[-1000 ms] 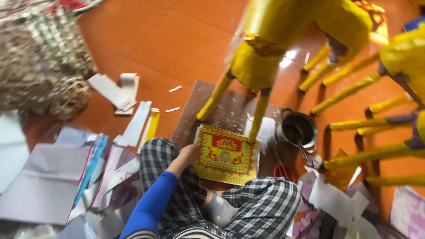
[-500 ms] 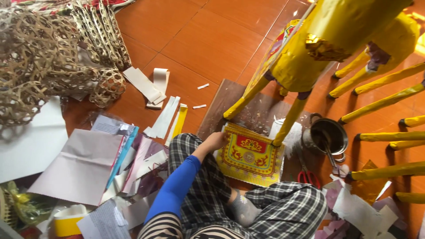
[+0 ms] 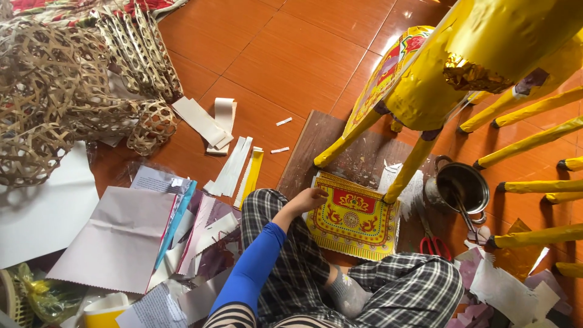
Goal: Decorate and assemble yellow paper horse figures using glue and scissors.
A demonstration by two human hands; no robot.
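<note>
on the orange tiled floor, a person sits with checked-trousered legs folded, and the left hand, on a blue-sleeved arm, rests at the upper left corner of one yellow and red printed sheet. the sheet lies at the near end of a brown wooden board, just at 12 o'clock of the knees. the fingers are bent with the tips down on the sheet's corner; whether they pinch its edge i cannot tell. the right hand is out of view

by my reading, the step in hand is steadying or placing this sheet. any shift of it calls for care, since one leg of the yellow foil-wrapped figure stands at the sheet's 3 o'clock edge, seemingly on it

counted: one sheet, one board, one figure with two legs down on the board. at 3 o'clock of the figure lie more yellow rods, about eight, some cut by the frame. one metal pot with a tool in it sits at 2 o'clock of the sheet, and one pair of red-handled scissors lies at its 3 o'clock. two small white scraps lie at 11 o'clock, and one heap of woven bamboo lattice lies far off at 10 o'clock
</note>
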